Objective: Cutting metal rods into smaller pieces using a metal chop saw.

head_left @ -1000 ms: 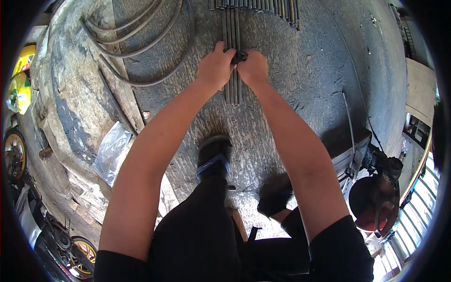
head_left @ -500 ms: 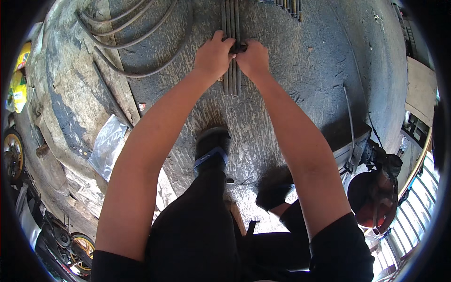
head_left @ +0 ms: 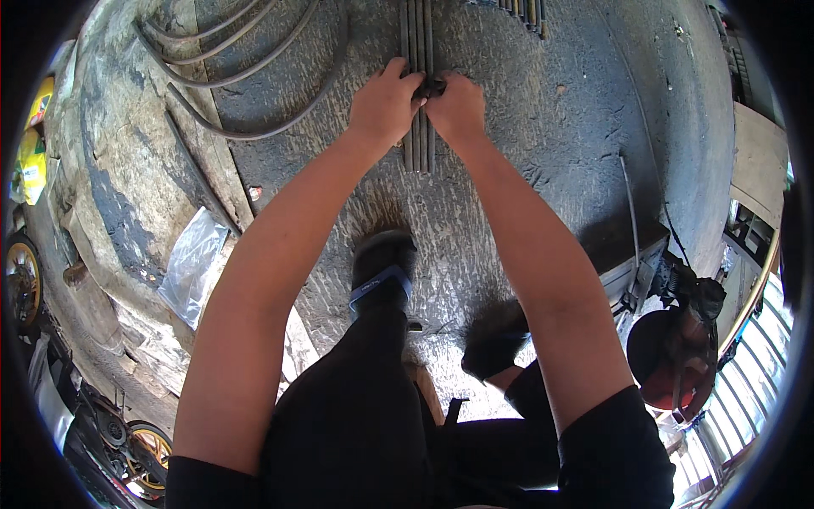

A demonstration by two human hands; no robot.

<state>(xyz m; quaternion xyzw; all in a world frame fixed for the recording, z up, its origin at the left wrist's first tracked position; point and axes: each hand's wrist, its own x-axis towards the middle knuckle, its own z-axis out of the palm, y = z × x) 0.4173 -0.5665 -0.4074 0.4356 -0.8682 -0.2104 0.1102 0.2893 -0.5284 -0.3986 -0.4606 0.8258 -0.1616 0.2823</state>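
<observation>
Several thin dark metal rods [head_left: 419, 151] lie side by side on the worn floor, running from the top edge toward me with their near ends roughly level. Across them, between my hands, sits a small dark band [head_left: 434, 86], its material too small to make out. My left hand [head_left: 381, 105] rests on the rods' left side, thumb and fingers closed at the band. From the right, my right hand [head_left: 458, 105] pinches the same dark band with bent fingers. The hands nearly touch and hide part of the rods beneath.
Bent metal rods [head_left: 254, 136] curve across the upper left. More short rods [head_left: 530, 15] lie at the top. A clear plastic bag [head_left: 195, 259] and a straight dark bar [head_left: 199, 170] are left. My foot [head_left: 383, 259] stands below the bundle; a metal box [head_left: 623, 271] is right.
Hardly anything differs. My left hand's fingers have shifted very slightly at the dark band; the rods and my right hand stay in place.
</observation>
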